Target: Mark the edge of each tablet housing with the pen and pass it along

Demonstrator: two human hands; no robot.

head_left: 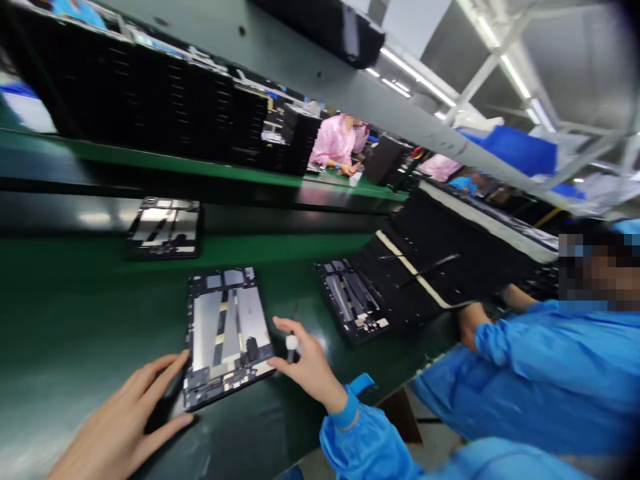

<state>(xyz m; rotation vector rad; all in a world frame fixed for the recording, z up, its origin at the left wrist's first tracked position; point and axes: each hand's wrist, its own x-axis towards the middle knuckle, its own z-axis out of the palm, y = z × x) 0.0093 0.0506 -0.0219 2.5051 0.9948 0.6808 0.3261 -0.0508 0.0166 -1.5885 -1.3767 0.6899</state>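
An opened tablet (230,333) with silver battery panels and dark ribbon strips lies on the green table (100,320). At its left edge is my left hand (135,407), fingers apart, fingertips close to the frame. My right hand (307,360) is at the tablet's lower right corner, thumb against the edge and index finger stretched out. A small white-topped object (291,343) sits within the right hand, its lower part hidden by the fingers.
Other opened tablets lie at the back left (167,228) and to the right (353,300). Beyond the right one stands a large black case (450,253). A person in blue (560,360) works at the right. Black racks (150,93) line the shelf behind.
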